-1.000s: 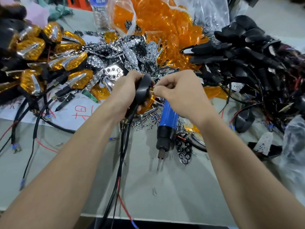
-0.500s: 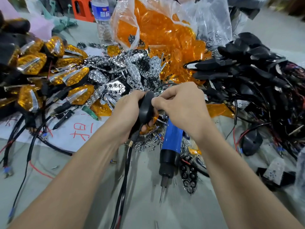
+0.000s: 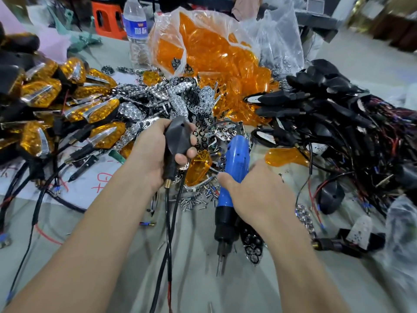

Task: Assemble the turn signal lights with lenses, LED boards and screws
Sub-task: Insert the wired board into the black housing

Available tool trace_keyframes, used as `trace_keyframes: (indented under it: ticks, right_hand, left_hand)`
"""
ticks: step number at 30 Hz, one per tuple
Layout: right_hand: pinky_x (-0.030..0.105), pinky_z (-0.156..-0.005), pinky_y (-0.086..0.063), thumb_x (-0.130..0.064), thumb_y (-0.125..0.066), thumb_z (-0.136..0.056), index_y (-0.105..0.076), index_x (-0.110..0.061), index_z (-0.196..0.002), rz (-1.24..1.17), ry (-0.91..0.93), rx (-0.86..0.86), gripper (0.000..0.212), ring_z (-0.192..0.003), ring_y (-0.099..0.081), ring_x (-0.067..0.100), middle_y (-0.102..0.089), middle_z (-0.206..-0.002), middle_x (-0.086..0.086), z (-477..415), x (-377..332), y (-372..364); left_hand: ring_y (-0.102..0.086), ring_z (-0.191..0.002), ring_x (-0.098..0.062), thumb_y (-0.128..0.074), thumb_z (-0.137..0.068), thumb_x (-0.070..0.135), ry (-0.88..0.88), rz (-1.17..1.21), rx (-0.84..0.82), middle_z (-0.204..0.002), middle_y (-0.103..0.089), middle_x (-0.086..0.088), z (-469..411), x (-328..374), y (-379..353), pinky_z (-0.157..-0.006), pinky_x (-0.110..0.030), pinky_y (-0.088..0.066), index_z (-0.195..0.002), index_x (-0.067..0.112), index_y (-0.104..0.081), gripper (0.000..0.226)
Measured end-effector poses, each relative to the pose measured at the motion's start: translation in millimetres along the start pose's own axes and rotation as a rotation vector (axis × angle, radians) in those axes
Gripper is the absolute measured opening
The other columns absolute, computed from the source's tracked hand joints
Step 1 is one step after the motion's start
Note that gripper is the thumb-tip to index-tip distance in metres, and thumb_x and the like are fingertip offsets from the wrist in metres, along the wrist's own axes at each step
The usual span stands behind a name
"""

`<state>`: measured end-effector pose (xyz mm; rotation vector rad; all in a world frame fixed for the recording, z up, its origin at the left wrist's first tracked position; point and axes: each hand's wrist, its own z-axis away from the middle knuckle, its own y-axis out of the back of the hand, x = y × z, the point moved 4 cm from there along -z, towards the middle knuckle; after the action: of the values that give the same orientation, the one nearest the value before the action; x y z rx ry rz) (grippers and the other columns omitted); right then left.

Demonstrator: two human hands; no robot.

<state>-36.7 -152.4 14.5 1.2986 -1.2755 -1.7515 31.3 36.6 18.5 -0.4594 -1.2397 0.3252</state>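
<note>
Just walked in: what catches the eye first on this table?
A clear bag spilling bright orange lenses sits at the back centre. In front, the left hand grips a black signal housing, the right hand a blue electric screwdriver. Finished amber lights pile up at left.

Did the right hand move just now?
Yes. The right hand left the black housing and dropped toward the person onto the blue electric screwdriver.
</note>
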Motion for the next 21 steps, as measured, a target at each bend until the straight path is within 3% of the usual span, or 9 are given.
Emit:
trace_keyframes:
  ticks: [6, 10, 15, 21]
  right_hand:
    - [0.037, -0.070, -0.043, -0.078, -0.059, -0.083, -0.051, -0.022, -0.111, -0.057, -0.060, -0.087, 0.063, -0.078, -0.060, 0.023, -0.060, -0.087, -0.003, -6.3, -6.7, -3.9]
    - [0.036, -0.064, -0.041, -0.089, -0.054, -0.078, -0.052, -0.020, -0.102, 0.124, -0.023, -0.060, 0.073, -0.078, -0.059, 0.025, -0.059, -0.083, -0.002, -0.2, -9.5, 1.7]
    - [0.035, -0.070, -0.040, -0.073, -0.065, -0.080, -0.048, -0.016, -0.118, 0.040, -0.058, -0.083, 0.071, -0.082, -0.057, 0.025, -0.058, -0.095, -0.001, 3.2, -16.9, -4.3]
    - [0.025, -0.050, -0.038, -0.058, -0.076, -0.056, -0.066, -0.018, -0.075, -0.370, -0.177, -0.176, 0.045, -0.053, -0.055, 0.016, -0.064, -0.068, -0.003, -6.8, 3.1, 5.2]
  left_hand:
    - [-0.050, -0.052, -0.016, -0.029, -0.107, 0.028, 0.008, 0.005, -0.027, -0.070, -0.059, -0.008, 1.4, 5.1, 4.3, -0.030, -0.017, -0.035, -0.098, 0.006, -0.062, 0.041]
    - [-0.050, -0.052, -0.016, -0.030, -0.106, 0.027, -0.014, -0.023, -0.037, -0.070, -0.059, -0.007, 1.9, 7.5, 3.4, -0.030, -0.017, -0.034, -0.098, 0.007, -0.062, 0.039]
    - [-0.051, -0.051, -0.017, -0.029, -0.107, 0.028, -0.044, -0.057, -0.022, -0.070, -0.060, -0.009, 1.4, 6.3, 2.1, -0.031, -0.018, -0.034, -0.099, 0.006, -0.063, 0.042]
    - [-0.051, -0.051, -0.017, -0.029, -0.106, 0.027, -0.023, -0.060, -0.042, -0.070, -0.060, -0.008, -0.5, 4.7, 2.2, -0.031, -0.018, -0.035, -0.097, 0.006, -0.062, 0.041]
